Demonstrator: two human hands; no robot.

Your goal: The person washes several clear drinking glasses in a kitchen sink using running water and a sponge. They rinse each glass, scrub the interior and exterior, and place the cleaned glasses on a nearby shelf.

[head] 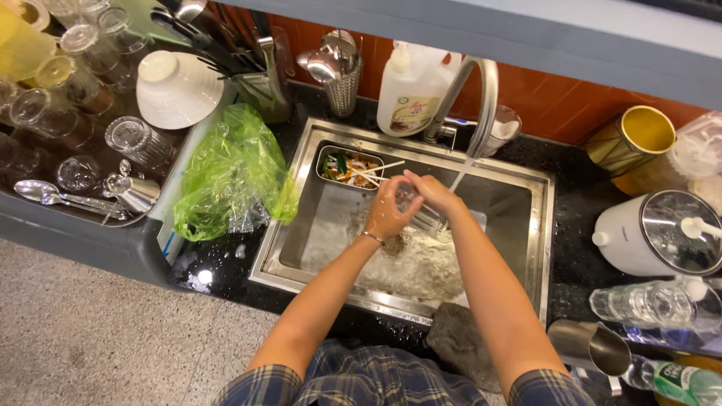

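A clear glass was gripped by the left hand over the sink, under the tap's stream. The right hand was curled against its rim, its hold unclear.

Your sleeves are short, in a dark blue plaid crossed with pale lines, ending above the elbows; the same plaid covers your front. Just behind your left hand, a thin bracelet circles the wrist, perhaps metal. Your right hand is bare.
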